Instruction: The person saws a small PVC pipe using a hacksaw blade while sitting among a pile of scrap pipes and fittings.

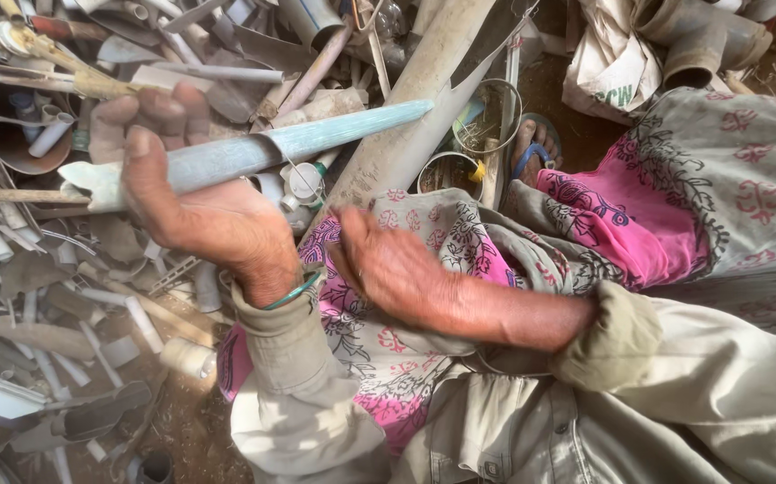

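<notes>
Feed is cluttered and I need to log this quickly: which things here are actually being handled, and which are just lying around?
In hand:
- left hand gripping the pale blue-grey pipe piece
- right hand, holding nothing visible, over the lap

Lying about:
- heap of scrap pipe offcuts
- long beige pipe
- grey pipe elbows
- white sack

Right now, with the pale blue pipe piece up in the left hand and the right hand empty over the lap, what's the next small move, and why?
Probably bring the right hand up to the free end of the pale blue pipe piece. The left hand grips it only near its broken end, so the long end sticks out unsupported over the heap of scrap pipes, and the right hand holds nothing.
</notes>
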